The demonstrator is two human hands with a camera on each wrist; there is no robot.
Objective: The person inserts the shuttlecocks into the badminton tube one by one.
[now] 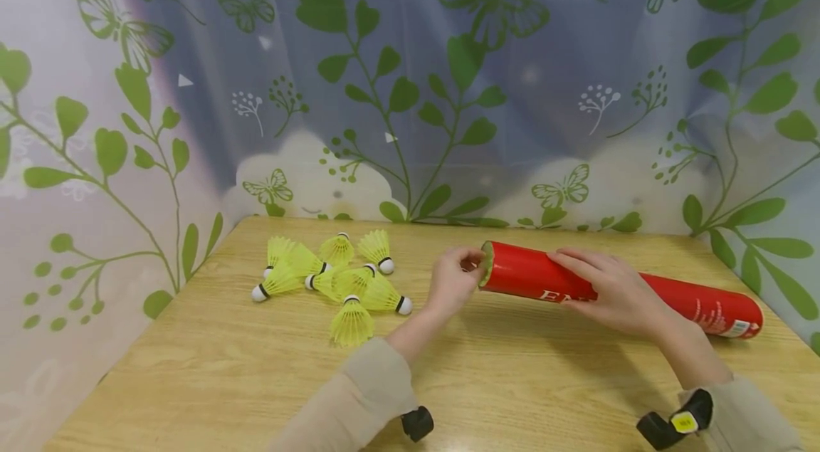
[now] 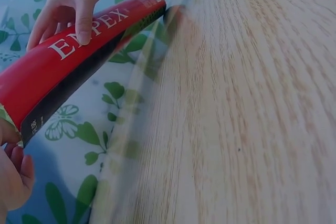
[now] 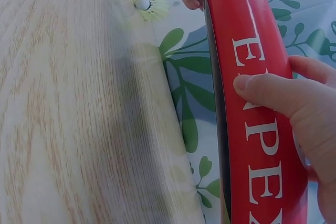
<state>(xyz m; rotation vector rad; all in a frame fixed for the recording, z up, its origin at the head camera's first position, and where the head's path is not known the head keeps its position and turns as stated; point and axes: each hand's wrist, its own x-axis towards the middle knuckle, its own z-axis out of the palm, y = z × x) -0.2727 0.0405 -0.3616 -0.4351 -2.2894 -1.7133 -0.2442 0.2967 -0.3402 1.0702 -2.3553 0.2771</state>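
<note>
Red tube (image 1: 640, 290) with white lettering, right hand (image 1: 615, 292) gripping it, left hand (image 1: 453, 281) pinching its mouth

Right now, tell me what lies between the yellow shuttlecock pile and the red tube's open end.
Only the left hand, its fingers at the red tube mouth; bare wooden table beside the shuttlecock pile. Head view.

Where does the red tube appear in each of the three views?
Head: red tube lies right of centre on the table, under the right hand.
Left wrist: it slants across the upper left.
Right wrist: it stands along the right side.
Shared landmark: the white letters on the tube.
</note>
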